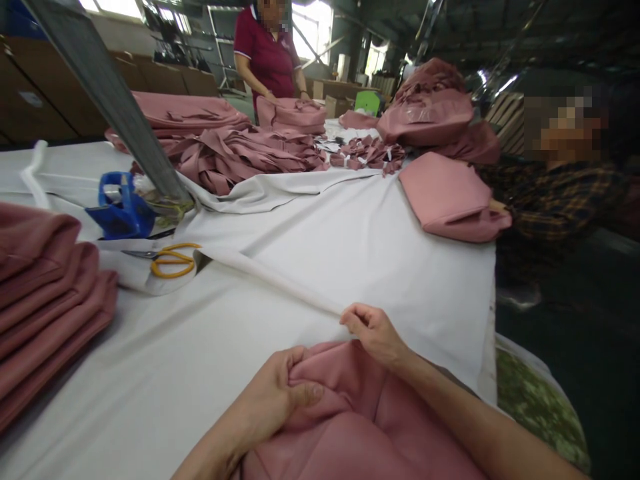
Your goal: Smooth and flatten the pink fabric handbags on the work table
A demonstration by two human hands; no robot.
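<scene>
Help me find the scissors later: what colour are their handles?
Yellow-orange handles on the scissors, lying on the white cloth; the head view shows them.

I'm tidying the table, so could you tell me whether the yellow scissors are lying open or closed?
Closed: the scissors lie flat on the white cloth, blades together in one thin point, yellow loops side by side.

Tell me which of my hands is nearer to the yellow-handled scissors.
Left. The left hand bunches the pink fabric below and right of the scissors; the right hand pinches a white fold farther right.
</scene>
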